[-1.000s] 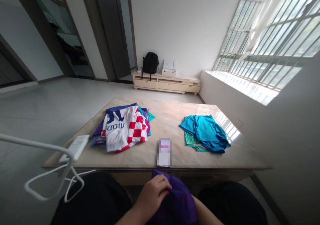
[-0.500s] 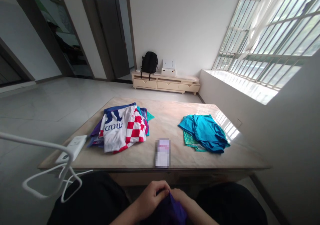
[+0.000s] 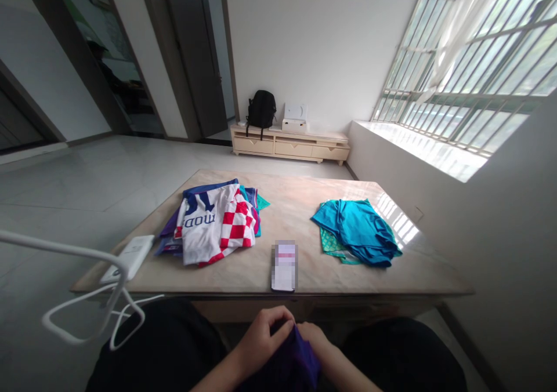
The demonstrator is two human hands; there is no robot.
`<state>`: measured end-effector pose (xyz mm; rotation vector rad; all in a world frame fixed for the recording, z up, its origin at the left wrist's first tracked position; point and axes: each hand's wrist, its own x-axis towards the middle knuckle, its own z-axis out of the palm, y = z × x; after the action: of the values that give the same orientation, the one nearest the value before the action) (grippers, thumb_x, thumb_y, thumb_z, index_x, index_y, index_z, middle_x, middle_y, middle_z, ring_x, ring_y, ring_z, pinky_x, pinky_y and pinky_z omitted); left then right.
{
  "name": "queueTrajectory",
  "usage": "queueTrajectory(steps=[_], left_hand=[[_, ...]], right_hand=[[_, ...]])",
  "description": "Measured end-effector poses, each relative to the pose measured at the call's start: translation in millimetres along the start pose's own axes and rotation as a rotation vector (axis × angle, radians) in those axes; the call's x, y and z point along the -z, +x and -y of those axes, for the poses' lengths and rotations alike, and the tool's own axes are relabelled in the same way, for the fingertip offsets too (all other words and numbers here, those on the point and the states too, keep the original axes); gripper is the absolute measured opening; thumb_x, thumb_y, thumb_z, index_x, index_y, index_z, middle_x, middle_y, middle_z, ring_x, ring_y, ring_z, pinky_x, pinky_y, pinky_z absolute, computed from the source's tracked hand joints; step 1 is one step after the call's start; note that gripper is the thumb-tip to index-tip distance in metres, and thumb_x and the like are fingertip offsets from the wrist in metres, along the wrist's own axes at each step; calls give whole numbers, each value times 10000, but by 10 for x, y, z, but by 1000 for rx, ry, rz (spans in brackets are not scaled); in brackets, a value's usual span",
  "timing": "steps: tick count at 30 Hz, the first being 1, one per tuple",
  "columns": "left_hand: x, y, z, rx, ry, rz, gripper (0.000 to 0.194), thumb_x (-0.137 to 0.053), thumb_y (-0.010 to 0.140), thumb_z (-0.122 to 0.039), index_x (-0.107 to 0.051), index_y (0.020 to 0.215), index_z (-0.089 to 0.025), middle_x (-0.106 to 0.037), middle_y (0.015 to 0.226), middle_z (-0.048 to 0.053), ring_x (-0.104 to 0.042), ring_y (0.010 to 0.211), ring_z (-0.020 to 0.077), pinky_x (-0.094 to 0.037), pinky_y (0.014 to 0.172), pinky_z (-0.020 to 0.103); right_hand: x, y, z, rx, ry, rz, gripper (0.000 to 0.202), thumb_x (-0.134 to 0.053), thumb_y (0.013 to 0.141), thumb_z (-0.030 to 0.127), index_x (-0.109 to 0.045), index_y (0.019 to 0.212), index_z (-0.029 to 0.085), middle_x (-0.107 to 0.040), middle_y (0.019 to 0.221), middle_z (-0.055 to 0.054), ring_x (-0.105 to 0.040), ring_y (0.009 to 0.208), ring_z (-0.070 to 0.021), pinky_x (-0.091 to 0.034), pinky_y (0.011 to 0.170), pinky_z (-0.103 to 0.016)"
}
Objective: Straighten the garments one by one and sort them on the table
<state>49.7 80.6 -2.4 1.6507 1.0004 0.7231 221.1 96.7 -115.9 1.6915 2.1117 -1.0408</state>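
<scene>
Between my knees, below the table's front edge, I have a dark purple cloth (image 3: 300, 360). My left hand (image 3: 267, 335) pinches its upper edge with thumb and fingers, and my right hand (image 3: 314, 341) grips it close beside. Most of the cloth hangs under my hands. On the table (image 3: 291, 206), a pile of clothes lies at the left, topped by a white jersey (image 3: 199, 229) with red checks. At the right, a blue garment (image 3: 357, 227) rests over a green patterned one (image 3: 329, 242). A blurred-out phone (image 3: 284, 267) lies at the front middle.
A white power bank (image 3: 134, 256) sits at the table's left corner, with a white cable (image 3: 69, 244) looping in front. Beyond the table stand a low cabinet (image 3: 289, 148) and a black backpack (image 3: 261, 109). A person (image 3: 104, 70) is in the far left doorway.
Both hands have risen slightly with the purple cloth and stay close together. The view has shifted a little.
</scene>
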Motion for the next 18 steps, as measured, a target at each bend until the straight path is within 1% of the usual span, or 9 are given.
queueTrajectory(steps=[5, 8, 13, 18], left_hand=[[-1, 18, 25, -23, 4, -12, 142, -605, 902, -267, -694, 866, -161, -698, 837, 33, -639, 824, 194, -472, 787, 269], [0, 19, 34, -48, 3, -22, 82, -608, 854, -179, -688, 870, -167, -672, 837, 24, -616, 801, 180, -464, 762, 264], [-18, 32, 46, -108, -3, -31, 131, -611, 733, -55, -660, 769, -171, -624, 857, 20, -585, 817, 172, -447, 772, 266], [-39, 48, 89, -109, -12, -33, 160, -604, 699, -15, -655, 693, -166, -620, 830, 19, -584, 795, 162, -445, 742, 254]], right_hand=[[-69, 102, -72, -39, -65, 18, 263, -634, 980, 341, -651, 1175, 166, -686, 1180, -75, -685, 1025, -227, -577, 891, -441], [-106, 139, -113, -46, -94, 11, 263, -632, 981, 342, -650, 1179, 169, -683, 1189, -76, -683, 1030, -227, -576, 894, -442], [-167, 167, -155, -57, -113, -21, 267, -629, 983, 337, -644, 1192, 170, -677, 1202, -79, -680, 1030, -226, -578, 894, -444], [-193, 142, -172, 6, -61, -73, 248, -628, 984, 337, -653, 1161, 164, -692, 1150, -70, -693, 977, -211, -591, 854, -419]])
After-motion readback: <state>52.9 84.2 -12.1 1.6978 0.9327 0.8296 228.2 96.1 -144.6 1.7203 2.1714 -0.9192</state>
